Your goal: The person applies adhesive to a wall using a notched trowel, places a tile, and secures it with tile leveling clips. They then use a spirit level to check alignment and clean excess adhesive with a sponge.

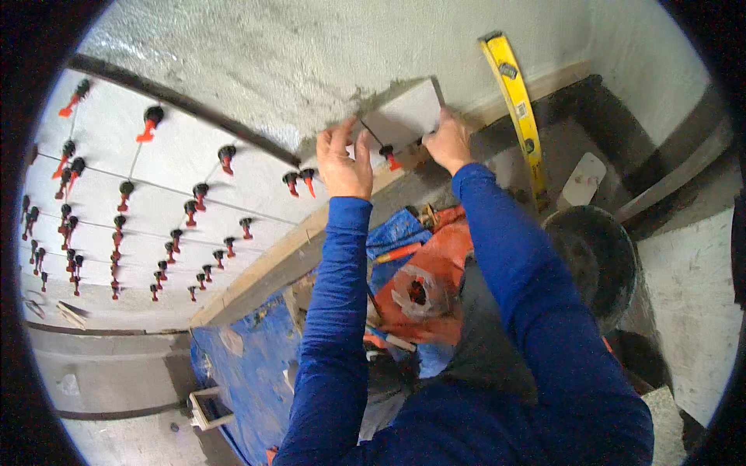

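A small white tile (406, 116) lies against the grey wall, at the end of a row of larger white tiles (256, 182). My right hand (449, 144) grips its right edge, with the thumb on the face and the fingers curled below. At the tile's left side is my left hand (343, 165), its thumb and fingers apart, fingertips by the joint with the neighbouring tile. Between my hands, a red and black tile-levelling clip (390, 157) stands at the small tile's lower edge. Two more levelling clips (299, 182) sit just left of my left hand.
A wooden board (264, 268) runs along the tiles' near edge. Right of my hands leans a yellow spirit level (517, 105), with a black bucket (590, 264) below it. Blue sheeting (249, 349) and an orange bag (427, 279) lie below. Several levelling clips (126, 194) stud the left tiles.
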The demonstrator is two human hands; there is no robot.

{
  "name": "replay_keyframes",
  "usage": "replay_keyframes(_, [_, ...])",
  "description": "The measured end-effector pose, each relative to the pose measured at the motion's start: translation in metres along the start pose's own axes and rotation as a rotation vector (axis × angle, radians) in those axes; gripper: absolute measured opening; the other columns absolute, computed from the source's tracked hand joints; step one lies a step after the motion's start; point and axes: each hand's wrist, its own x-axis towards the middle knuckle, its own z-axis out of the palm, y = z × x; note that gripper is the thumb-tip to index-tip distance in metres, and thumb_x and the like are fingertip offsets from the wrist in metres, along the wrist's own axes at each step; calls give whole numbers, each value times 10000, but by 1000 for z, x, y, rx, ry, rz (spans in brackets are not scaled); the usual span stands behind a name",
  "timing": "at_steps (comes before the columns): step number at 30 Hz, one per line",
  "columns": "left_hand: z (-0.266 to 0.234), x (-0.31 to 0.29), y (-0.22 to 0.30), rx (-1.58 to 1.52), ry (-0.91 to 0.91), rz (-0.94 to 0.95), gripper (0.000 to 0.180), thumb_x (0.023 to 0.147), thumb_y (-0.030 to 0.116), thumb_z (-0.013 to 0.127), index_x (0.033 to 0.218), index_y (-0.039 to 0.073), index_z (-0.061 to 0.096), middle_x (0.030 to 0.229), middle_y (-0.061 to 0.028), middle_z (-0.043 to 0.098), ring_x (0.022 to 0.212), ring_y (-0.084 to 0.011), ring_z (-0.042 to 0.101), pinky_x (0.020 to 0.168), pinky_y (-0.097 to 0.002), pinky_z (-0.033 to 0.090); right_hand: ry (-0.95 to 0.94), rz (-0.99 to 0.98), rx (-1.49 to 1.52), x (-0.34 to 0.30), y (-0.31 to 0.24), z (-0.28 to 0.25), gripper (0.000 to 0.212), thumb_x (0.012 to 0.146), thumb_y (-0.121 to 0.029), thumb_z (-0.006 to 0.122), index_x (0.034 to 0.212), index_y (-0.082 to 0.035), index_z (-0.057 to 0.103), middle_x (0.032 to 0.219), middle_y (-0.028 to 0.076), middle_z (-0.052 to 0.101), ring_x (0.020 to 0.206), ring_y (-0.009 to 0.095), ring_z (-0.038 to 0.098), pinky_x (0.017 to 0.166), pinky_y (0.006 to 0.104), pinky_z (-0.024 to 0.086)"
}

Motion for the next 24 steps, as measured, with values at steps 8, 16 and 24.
replay_keyframes(8, [-23, -251, -105, 110, -832, -386, 337, 942, 350, 645, 933, 25, 735, 952, -238, 713, 871, -432, 705, 757, -500, 551, -11, 54, -161, -8, -14, 0, 548, 807, -228, 723, 1268, 37, 587, 1232, 316, 629, 1181, 472, 592, 1002, 500, 493])
replay_keyframes(16, [75, -434, -126, 381, -1253, -747, 494, 958, 350, 512, 1373, 88, 573, 1499, -213, 469, 1412, -341, 429, 1114, -489, 404, 266, -171, -64, -24, -61, -35, 651, 823, -195, 716, 1385, 59, 507, 1246, 260, 605, 1109, 393, 629, 981, 492, 495])
replay_keyframes(24, [50, -422, -108, 361, -1166, -818, 475, 932, 328, 595, 1343, 89, 607, 1270, -177, 650, 1232, -337, 599, 1073, -536, 421, 307, -271, 177, -40, -85, -70, 544, 813, -128, 731, 1315, 23, 586, 1142, 171, 633, 965, 268, 668, 855, 401, 539])
